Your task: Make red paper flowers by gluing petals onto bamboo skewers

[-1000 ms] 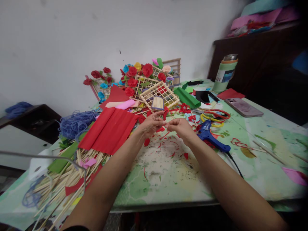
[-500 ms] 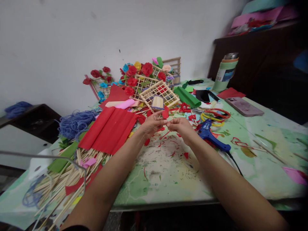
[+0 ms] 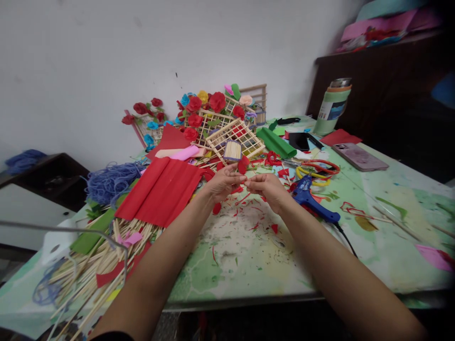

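- I find the red paper piece (image 3: 243,165) near the middle of my view, above the tabletop (image 3: 245,282), at the fingertips of the left hand (image 3: 224,182).
- The left grip is closed to a fine pinch and seems to have hold of that paper, likely because something so thin suits fingertips.
- The right hand (image 3: 268,188) comes in from 3 o'clock, its fingertips beside the left's; I cannot tell whether its grip closes on anything. Meeting like this probably lets each hand steady the other.
- At 12 o'clock, a stick lattice (image 3: 232,150) leans among paper flowers (image 3: 195,120), perhaps stacked back to spare working room.
- Toward 3 to 4 o'clock, scissors (image 3: 322,162) and a blue glue gun (image 3: 308,197) lie near the right hand, presumably for easy reach.
- At 9 o'clock, a red sheet (image 3: 159,190) rests over sticks (image 3: 106,255).
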`<state>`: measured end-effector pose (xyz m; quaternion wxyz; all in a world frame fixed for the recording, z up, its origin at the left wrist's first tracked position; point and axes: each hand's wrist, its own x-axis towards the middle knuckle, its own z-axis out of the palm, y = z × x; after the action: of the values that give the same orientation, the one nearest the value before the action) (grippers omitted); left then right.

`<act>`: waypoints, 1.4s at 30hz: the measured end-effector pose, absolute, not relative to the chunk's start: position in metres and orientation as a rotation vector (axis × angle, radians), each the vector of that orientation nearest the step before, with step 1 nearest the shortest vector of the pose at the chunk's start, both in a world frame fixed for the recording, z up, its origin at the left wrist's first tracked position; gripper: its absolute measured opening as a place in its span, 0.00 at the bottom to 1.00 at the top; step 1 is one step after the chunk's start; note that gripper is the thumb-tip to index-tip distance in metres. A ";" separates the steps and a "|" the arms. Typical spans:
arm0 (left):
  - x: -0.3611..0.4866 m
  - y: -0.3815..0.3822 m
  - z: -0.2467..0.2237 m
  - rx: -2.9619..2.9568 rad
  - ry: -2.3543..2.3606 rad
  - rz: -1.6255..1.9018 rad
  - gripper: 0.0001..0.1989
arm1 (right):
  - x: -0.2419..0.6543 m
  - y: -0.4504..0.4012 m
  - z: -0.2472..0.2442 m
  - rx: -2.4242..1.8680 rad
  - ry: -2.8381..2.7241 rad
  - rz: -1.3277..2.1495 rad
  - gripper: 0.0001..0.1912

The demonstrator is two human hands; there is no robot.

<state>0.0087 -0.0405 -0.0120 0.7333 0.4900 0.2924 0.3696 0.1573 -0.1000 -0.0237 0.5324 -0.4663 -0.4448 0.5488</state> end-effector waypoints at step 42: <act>0.009 -0.037 -0.015 1.149 0.737 0.888 0.36 | 0.156 -0.099 -0.024 -1.221 -1.132 1.183 0.07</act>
<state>0.0088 -0.0372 -0.0149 0.6862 0.5133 0.3292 0.3967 0.1563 -0.0986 -0.0238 0.5222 -0.5099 -0.4727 0.4938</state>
